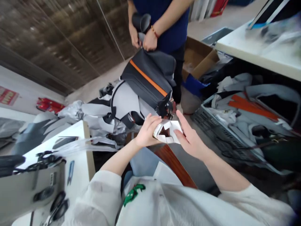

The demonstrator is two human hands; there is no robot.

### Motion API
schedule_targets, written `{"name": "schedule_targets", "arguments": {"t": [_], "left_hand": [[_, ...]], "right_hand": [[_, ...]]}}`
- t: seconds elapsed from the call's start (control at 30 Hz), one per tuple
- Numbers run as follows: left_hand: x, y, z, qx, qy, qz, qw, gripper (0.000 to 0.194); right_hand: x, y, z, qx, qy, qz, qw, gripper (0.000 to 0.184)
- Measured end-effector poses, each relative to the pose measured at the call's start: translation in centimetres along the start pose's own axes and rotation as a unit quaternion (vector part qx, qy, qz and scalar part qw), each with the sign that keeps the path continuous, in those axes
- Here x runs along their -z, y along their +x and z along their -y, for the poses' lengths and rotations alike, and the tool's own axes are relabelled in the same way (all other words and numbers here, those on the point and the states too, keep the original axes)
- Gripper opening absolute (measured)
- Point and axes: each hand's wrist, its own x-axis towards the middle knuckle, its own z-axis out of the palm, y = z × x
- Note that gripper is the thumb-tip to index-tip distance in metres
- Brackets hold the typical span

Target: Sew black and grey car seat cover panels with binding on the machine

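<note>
A small white box [174, 126] with its end flaps standing open is held in front of my lap; its inside looks dark, and I cannot make out what is in there. My left hand [148, 131] is wrapped around the box's left side. On the other side my right hand [191, 139] has its thumb on the raised flap, with the fingers stretched along the box's edge. Just beyond the box hangs a dark grey bag [148, 78] with an orange stripe, held up by another person's hands [150, 40].
To the left, a white sewing table [80, 157] carries black-handled scissors [58, 205], blue thread snips [71, 172] and a machine. On the right stands a grey crate [216, 125] of fabric pieces. A cardboard box [199, 58] and a white table [254, 56] are behind.
</note>
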Motion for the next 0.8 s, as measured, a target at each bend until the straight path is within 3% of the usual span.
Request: {"name": "schedule_targets", "arguments": {"t": [0.17, 0.3, 0.43, 0.53, 0.67, 0.8], "left_hand": [[1.8, 0.1, -1.2, -0.027, -0.016, -0.063, 0.998, 0.058], [2.1, -0.4, -1.5, -0.016, 0.006, -0.077, 0.997, 0.068], [1.6, -0.9, -1.4, 0.025, 0.072, -0.056, 0.996, 0.081], [0.9, -0.8, -1.6, 0.046, 0.148, -0.025, 0.988, 0.081], [0.6, -0.3, -2.0, 0.082, 0.207, 0.022, 0.975, 0.076], [2.3, -1.5, -0.9, 0.210, 0.198, 0.056, 0.956, 0.089]], "right_hand": [[0.2, -0.6, 3.1, 0.156, -0.052, -0.003, 0.986, 0.056], [-0.2, -0.4, 3.4, 0.249, -0.116, -0.041, 0.961, 0.039], [-0.6, 0.9, 2.9, 0.197, -0.244, -0.085, 0.946, 0.023], [-1.5, 2.1, 2.3, 0.144, -0.300, -0.088, 0.939, 0.023], [-2.6, 2.7, 0.4, 0.133, -0.211, -0.082, 0.965, 0.013], [-0.4, 3.6, -1.3, 0.111, 0.047, -0.100, 0.988, 0.011]]}}
